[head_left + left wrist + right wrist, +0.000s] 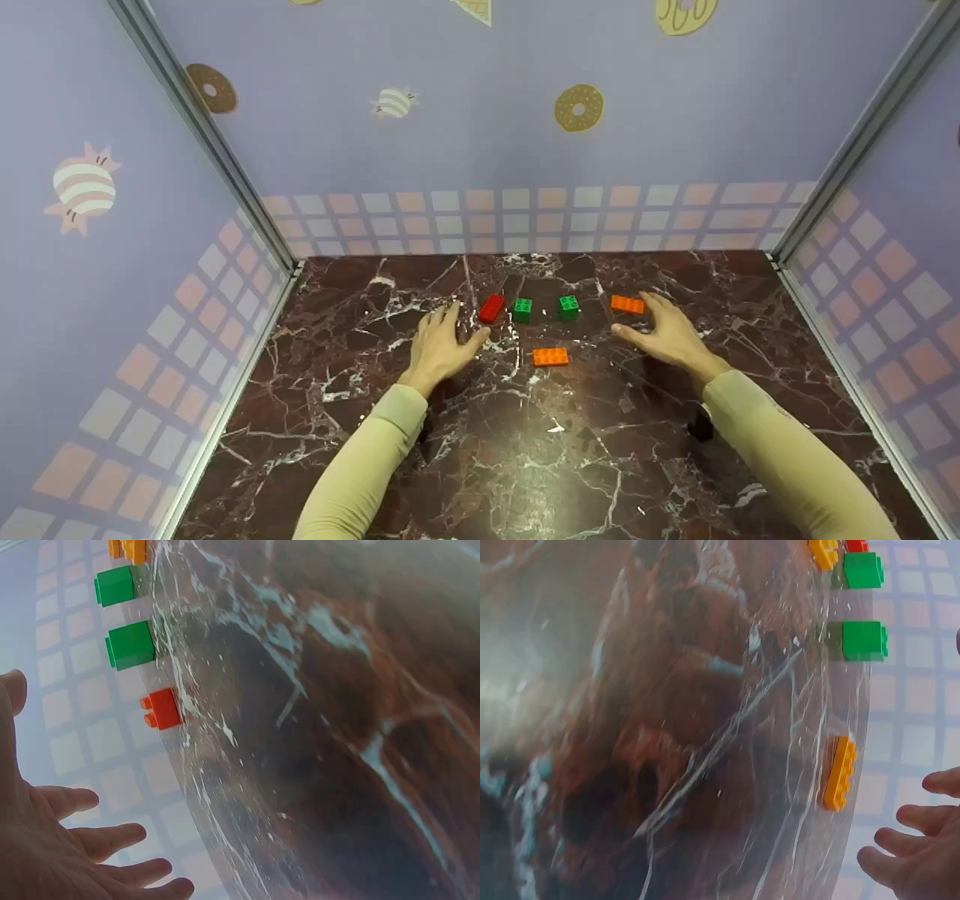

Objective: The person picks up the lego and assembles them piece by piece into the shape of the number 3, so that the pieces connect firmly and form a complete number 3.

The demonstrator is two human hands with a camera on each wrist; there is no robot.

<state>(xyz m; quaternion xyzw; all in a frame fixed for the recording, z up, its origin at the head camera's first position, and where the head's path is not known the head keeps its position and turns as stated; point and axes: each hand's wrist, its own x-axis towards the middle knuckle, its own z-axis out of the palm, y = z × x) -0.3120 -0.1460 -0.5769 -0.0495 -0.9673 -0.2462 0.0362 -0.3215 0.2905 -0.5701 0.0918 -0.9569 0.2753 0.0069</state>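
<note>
My left hand [442, 349] is held with fingers spread just left of a red brick [491, 308], holding nothing. Beside that brick stand two green blocks, one [523, 310] nearer the red brick and another [568, 307] to its right. My right hand [671, 337], fingers apart and empty, is close to an orange brick [628, 304] at the right. A second orange brick [550, 357] lies nearer me, between the hands. In the left wrist view, the left fingers [112, 840] are extended below the red brick [162, 709]. The right wrist view has the right fingers [911, 836] beside the orange brick [840, 773].
The bricks lie on a dark red marbled tabletop [517, 450]. Patterned lilac panels rise at the back [480, 142], left and right, with metal strips along their edges. A small black object [700, 426] shows beside the right sleeve.
</note>
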